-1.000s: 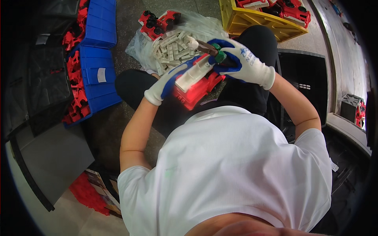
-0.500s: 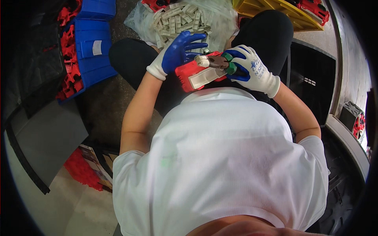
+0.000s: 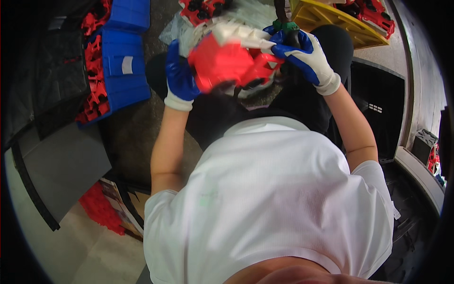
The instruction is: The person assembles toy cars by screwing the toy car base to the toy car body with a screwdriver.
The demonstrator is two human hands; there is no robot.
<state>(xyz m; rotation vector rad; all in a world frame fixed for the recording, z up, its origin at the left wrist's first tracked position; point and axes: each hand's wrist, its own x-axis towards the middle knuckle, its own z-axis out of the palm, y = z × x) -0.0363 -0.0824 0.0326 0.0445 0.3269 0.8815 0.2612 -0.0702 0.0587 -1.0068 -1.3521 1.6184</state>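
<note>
I hold a red plastic part with a white toothed piece [image 3: 227, 59] up in front of me, above my lap. My left hand [image 3: 179, 78], in a blue and white glove, grips its left side. My right hand [image 3: 302, 59], gloved the same way, holds its right end and also a tool with a green collar [image 3: 285, 23] that sticks up from the fist. The part is blurred by motion. My white shirt hides most of my lap below.
A blue bin [image 3: 124, 57] with red parts [image 3: 94, 90] along its side lies on the floor to my left. A yellow crate [image 3: 340, 21] with red parts stands ahead on the right. A clear bag of white pieces [image 3: 246, 19] lies ahead. Dark panels [image 3: 61, 165] lie at lower left.
Both hands have lifted the red part higher and turned it, so its red body faces me. My left hand moved from over the part to its left side.
</note>
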